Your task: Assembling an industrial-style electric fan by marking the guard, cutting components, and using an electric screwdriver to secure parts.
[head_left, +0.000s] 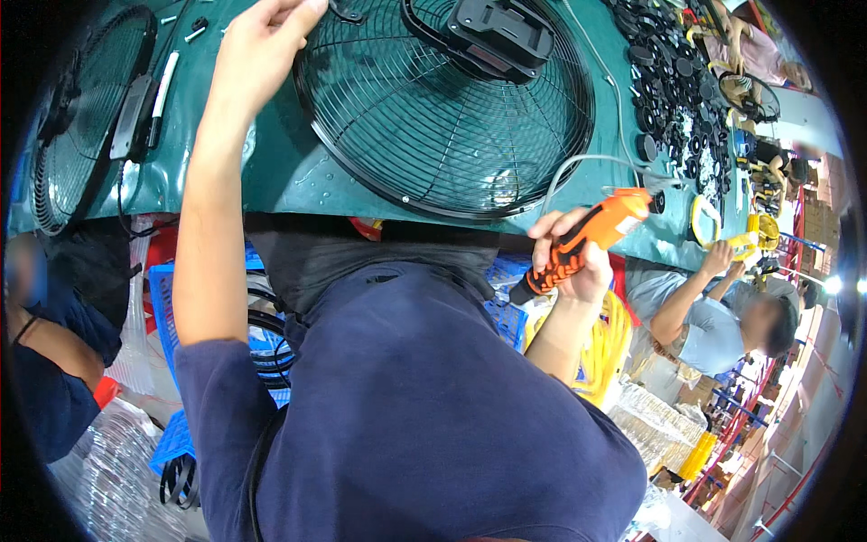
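Observation:
My right hand is wrapped round an orange and black electric screwdriver, held tilted just off the table's near edge. A grey cord runs up from it. In front of me a round black fan lies with its wire grille on the table and a black motor housing uppermost. My left hand is at the upper left rim of the fan, its fingers drawn together and partly cut off by the frame. Right at its fingertips is a small curved black part; whether they grip it I cannot make out.
The table has a green cover. Another fan stands at left beside a white marker. Many small black parts lie at right. Blue crates and coiled yellow hose are below. Co-workers sit on both sides.

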Tool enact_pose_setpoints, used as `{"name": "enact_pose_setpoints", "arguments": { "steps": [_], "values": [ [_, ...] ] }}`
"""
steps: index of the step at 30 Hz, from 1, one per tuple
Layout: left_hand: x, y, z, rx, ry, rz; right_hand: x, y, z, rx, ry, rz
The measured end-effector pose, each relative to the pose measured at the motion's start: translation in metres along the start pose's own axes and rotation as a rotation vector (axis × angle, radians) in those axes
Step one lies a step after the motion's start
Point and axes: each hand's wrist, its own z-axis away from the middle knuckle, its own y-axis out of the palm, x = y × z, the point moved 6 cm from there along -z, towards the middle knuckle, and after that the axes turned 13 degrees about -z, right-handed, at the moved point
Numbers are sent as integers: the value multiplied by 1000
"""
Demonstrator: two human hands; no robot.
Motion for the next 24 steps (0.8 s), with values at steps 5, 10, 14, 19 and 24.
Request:
{"name": "enact_pose_setpoints", "arguments": {
  "steps": [5, 10, 14, 19, 24],
  "values": [
    [38, 33, -53, 138, -38, 202, -7, -15, 32, -349, 69, 54],
    [3, 37, 30, 102, -170, 294, 19, -16, 33, -455, -58, 278],
    [-30, 43, 110, 209, -197, 431, 48, -70, 29, -479, -166, 310],
    [-15, 13, 145, 324, -197, 540, 50, -96, -3, -377, -114, 39],
    [43, -45, 66, 16, -73, 9, 51, -93, 0, -355, -149, -19]
  ]
}}
